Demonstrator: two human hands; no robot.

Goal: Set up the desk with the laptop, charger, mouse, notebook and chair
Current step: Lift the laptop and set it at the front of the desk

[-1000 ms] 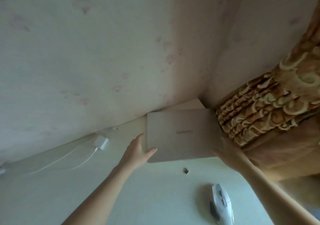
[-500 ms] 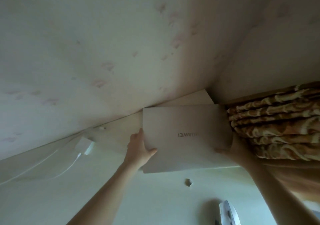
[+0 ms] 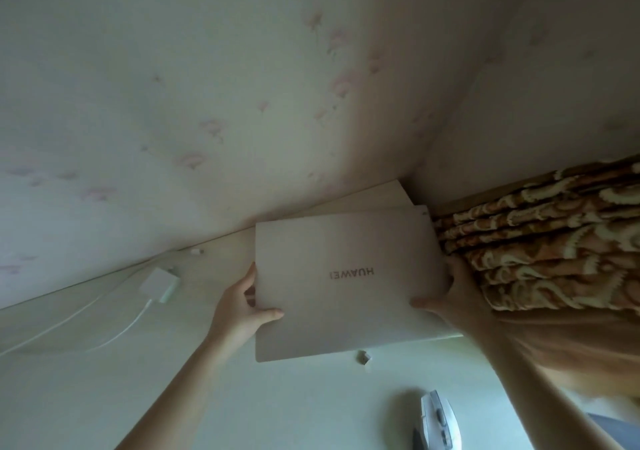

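Desk point(image 3: 311, 408): closed laptop point(image 3: 346, 290) between left hand point(image 3: 242, 306), right hand point(image 3: 453, 297) grip.

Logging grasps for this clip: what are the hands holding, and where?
Both hold the closed laptop: left hand at its left edge, right hand at its right edge, thumbs on the lid.

Dim, soft daylight with a greenish cast; no hard glare. Wall point(image 3: 207, 86) brightest at 10 o'clock, shading warmer and darker toward the corner at 2 o'clock. Mouse point(image 3: 440, 422) at 5 o'clock throws a soft shadow to its left on the desk point(image 3: 104, 397). Wide-angle bending at the edges. Overall slightly soft; curtain point(image 3: 554, 242) at 3 o'clock smeared.
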